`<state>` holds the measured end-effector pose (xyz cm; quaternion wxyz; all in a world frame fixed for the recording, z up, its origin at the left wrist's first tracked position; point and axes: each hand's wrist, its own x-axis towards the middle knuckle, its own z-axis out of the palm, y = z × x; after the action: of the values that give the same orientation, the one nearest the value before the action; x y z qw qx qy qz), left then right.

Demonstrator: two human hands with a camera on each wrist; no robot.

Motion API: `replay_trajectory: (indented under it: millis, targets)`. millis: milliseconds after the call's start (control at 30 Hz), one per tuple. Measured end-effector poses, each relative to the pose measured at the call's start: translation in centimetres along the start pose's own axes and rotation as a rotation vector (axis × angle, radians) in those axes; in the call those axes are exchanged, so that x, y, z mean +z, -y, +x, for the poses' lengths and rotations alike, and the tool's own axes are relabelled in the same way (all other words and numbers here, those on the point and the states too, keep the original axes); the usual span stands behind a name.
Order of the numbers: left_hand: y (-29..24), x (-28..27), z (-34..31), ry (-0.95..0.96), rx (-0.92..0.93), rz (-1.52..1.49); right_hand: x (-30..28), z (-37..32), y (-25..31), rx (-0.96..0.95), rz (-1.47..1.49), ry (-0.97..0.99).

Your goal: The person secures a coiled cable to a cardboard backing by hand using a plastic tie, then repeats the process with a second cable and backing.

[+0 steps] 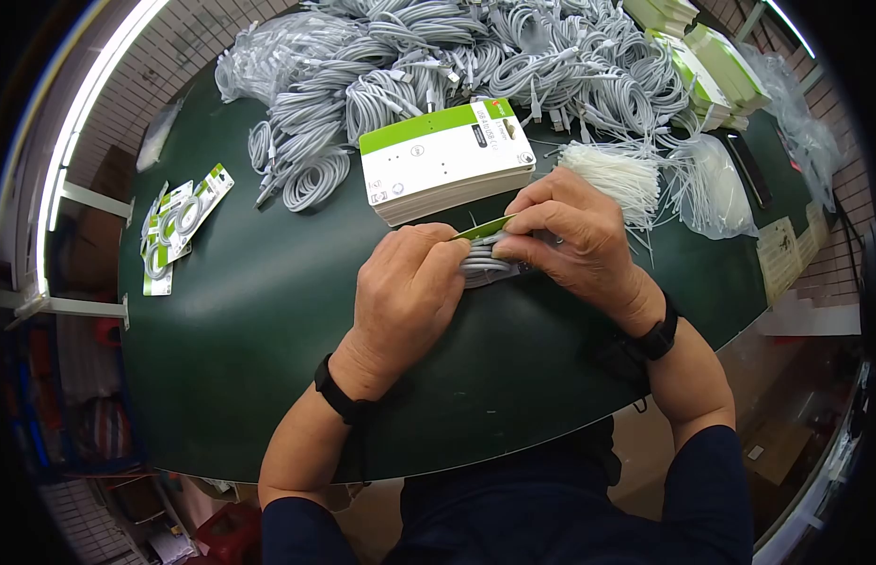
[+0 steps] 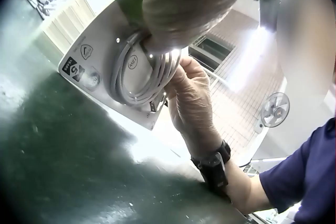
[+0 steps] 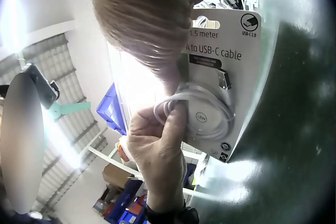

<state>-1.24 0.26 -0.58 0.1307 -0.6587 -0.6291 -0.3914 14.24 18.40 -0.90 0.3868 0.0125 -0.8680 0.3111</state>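
Head view: from above, faces forward and down over the dark green smooth-topped table [image 1: 268,395]; widest, farthest off. Left wrist view: close in, tilted, faces across to the bare right hand [image 2: 193,103]. Right wrist view: also close, faces across to the bare left hand [image 3: 161,155]; background glared, probably ceiling. All share the white-and-green printed card [image 3: 244,79] and coiled pale grey cable [image 2: 122,90].

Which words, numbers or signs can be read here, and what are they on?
"1.5 meter": held white-and-green cardboard card
"A to USB-C cable": same card, the line's start hidden
"USB-C 2.0": same card, under a round black plug sign
"18W": same card, in a small circle
"5 YEARS": same card, in a dark corner box

Too small or blurred to read fully: the stack of white cards with a green band, and the loose green-topped cards at left.
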Motion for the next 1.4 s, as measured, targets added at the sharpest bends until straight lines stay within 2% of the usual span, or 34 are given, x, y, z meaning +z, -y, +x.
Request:
replay_trajectory:
  millis: [333,533,667,800,833,900,933,1000,1100,1233,1400]
  targets:
    - [0.5,0.5,0.0,-0.015,0.051,0.003,0.2,-0.2,0.3,-0.054,-0.131,-0.085]
    - [0.3,0.6,0.3,0.026,0.042,0.059,0.2,-0.3,-0.1,0.001,-0.089,-0.045]
    - [-0.1,0.5,0.3,0.036,0.033,0.043,-0.9,-0.1,-0.9,0.003,0.013,0.074]
    - [-0.2,0.1,0.3,0.029,0.036,0.037,-4.9,1.2,-1.2,0.208,0.141,-0.01]
    - [-0.3,0.1,0.2,0.035,0.039,0.028,-5.7,1.4,-1.2,0.351,0.09,-0.049]
    - [-0.6,-0.1,0.2,0.057,0.045,0.023,-7.3,1.0,-2.5,0.554,-0.06,0.065]
    - [-0.6,-0.1,0.1,0.058,0.065,0.021,-7.5,0.8,-3.0,0.564,-0.138,0.153]
    - [-1.0,-0.2,0.2,0.081,0.08,0.001,-7.4,0.3,-3.9,0.58,-0.284,0.322]
    - [-1.4,0.0,0.2,0.093,0.109,-0.02,-6.4,-0.8,-4.4,0.467,-0.524,0.457]
    - [-1.7,0.3,0.1,0.093,0.128,-0.039,-5.5,-1.0,-5.1,0.483,-0.503,0.516]
    - [-1.6,0.3,0.1,0.106,0.126,-0.052,-5.4,-1.1,-4.9,0.387,-0.477,0.441]
